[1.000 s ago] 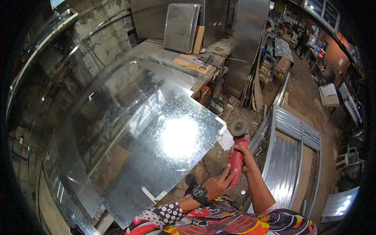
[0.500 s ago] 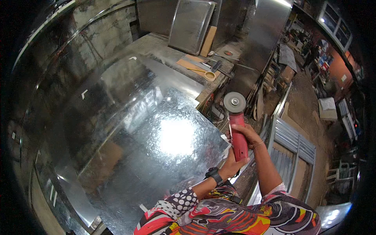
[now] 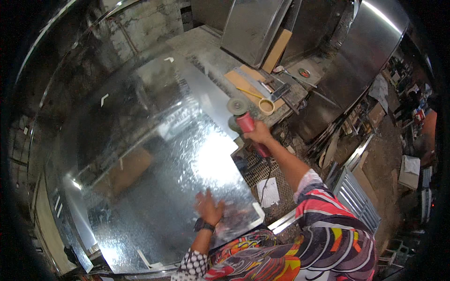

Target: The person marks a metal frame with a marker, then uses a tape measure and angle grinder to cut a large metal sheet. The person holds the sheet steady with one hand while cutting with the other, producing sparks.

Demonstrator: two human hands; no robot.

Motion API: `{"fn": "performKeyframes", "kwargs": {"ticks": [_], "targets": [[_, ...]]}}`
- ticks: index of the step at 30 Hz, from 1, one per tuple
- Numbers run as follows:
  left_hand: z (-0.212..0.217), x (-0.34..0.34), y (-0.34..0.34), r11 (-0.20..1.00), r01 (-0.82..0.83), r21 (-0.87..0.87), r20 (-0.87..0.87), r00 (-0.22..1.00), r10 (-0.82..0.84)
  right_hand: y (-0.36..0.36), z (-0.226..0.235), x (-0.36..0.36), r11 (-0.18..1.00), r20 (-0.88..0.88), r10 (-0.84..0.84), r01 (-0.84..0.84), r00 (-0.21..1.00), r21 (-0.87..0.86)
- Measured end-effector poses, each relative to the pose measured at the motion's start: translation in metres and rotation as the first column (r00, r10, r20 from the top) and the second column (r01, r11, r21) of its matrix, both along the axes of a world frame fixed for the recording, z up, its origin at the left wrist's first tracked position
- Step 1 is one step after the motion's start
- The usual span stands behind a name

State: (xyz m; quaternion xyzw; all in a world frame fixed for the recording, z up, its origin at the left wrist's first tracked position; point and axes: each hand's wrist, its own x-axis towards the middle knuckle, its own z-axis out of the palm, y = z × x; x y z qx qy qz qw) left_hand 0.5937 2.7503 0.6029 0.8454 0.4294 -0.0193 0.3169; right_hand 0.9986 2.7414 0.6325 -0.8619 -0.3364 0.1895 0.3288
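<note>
My right hand (image 3: pixel 258 133) is wrapped round the red body of an angle grinder (image 3: pixel 244 122). Its round grey disc (image 3: pixel 237 106) is over the far right side of a large shiny metal sheet (image 3: pixel 164 201). Whether the disc touches anything cannot be made out. My left hand (image 3: pixel 209 208), with a dark watch at its wrist, is at the near part of that sheet with its fingers spread and nothing in them. A cord hangs below the grinder's rear end. White L-shaped marks lie at several corners of the sheet.
On the far bench, a yellow tape roll (image 3: pixel 266 107) lies beside tools and a brown board (image 3: pixel 243 79). Metal panels (image 3: pixel 255 33) lean behind. At right stand a tall metal sheet (image 3: pixel 351 65) and a corrugated panel (image 3: pixel 356 199). White paper (image 3: pixel 268 192) lies below the bench edge.
My left hand has left the grinder and moved down-left to the sheet. My right hand has carried the grinder left, toward the sheet's far right side. The view has shifted.
</note>
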Motion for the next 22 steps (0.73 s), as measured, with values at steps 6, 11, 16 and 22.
{"fn": "performKeyframes", "kwargs": {"ticks": [6, 11, 16, 22], "targets": [[0.012, 0.008, -0.004, 0.98, -0.164, -0.11, -0.403, 0.909, 0.107, 0.06, -0.029, 0.047, 0.998, 0.218, 0.06, -0.057, 0.974, -0.017], [0.001, 0.008, -0.004, 0.97, -0.208, -0.124, -0.411, 0.901, 0.141, 0.066, -0.024, 0.062, 0.972, 0.144, 0.166, -0.136, 0.976, -0.193], [-0.002, 0.003, -0.004, 0.97, -0.219, -0.11, -0.377, 0.912, 0.163, 0.046, -0.029, 0.118, 0.993, -0.059, 0.113, -0.111, 0.992, 0.041], [-0.01, 0.001, -0.002, 0.987, -0.14, -0.076, -0.324, 0.94, 0.108, 0.076, -0.046, 0.24, 0.93, 0.41, -0.219, 0.317, 0.885, -0.188]]}}
